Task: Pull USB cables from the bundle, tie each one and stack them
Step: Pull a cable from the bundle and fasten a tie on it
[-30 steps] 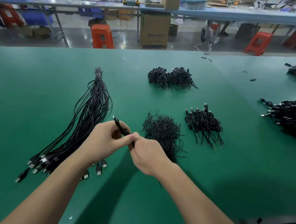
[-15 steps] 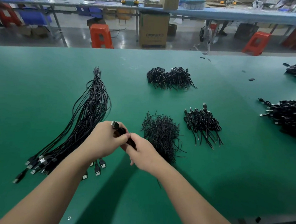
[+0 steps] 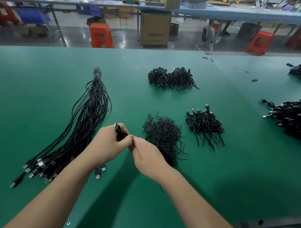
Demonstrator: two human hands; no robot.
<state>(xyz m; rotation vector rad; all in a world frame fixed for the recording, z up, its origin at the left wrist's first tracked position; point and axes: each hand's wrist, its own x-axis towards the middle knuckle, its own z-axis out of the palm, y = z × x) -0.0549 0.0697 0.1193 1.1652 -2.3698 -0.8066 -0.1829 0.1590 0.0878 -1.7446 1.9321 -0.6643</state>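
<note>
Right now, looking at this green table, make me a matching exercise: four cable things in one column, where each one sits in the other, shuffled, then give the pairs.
Things
1. long cable bundle
2. loose tie pile
3. tied cables stack
4. USB cable

Places
A. gripped between the left hand and right hand
B. just right of the hands, partly behind the right hand
C. stretched along the left of the table
D. right of the tie pile, plugs pointing away

Pairs: 1-C, 2-B, 3-D, 4-A
</note>
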